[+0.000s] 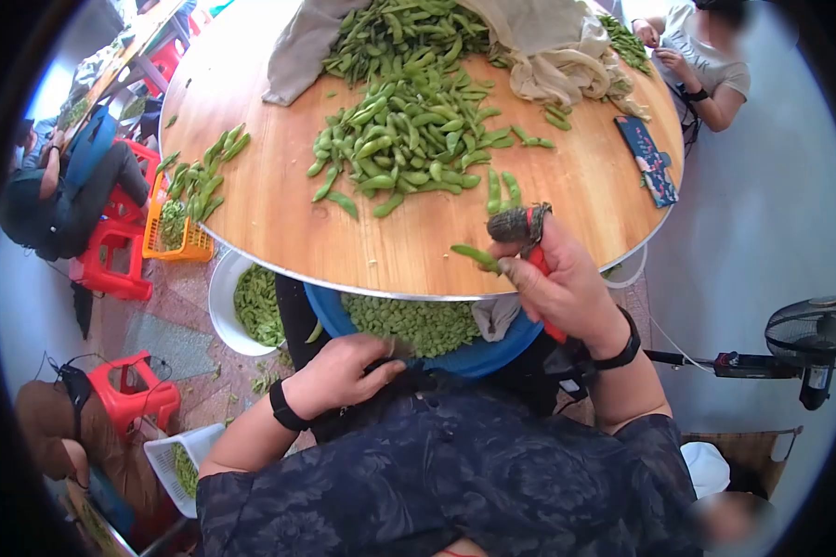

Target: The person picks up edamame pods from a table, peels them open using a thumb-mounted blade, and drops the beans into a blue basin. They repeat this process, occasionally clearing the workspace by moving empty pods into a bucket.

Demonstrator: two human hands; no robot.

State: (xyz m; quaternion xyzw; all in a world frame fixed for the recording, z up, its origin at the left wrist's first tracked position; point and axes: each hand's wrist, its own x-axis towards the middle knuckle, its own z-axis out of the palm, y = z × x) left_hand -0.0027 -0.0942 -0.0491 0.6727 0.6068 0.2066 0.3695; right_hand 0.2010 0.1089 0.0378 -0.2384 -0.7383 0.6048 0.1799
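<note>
My right hand (559,288) is above the table's near edge, closed on a green soybean pod (475,256) that sticks out to the left. A red strip or handle (538,262) runs along its palm; I cannot make out its kind. A dark wrapping (518,225) covers a finger. My left hand (348,373) is bent over the near left rim of a blue basin (330,309), thumb apart from the fingers. Its fingertips are blurred, and nothing shows held in them. Shelled green beans (418,325) fill the basin. A heap of pods (399,139) lies on the round wooden table (269,204).
Beige cloth (557,56) lies by the heap, a dark patterned case (646,160) at right. A white bucket (221,302) and orange basket (193,243) stand left, near red stools (111,265). A black fan (808,334) is at right. Other people sit around.
</note>
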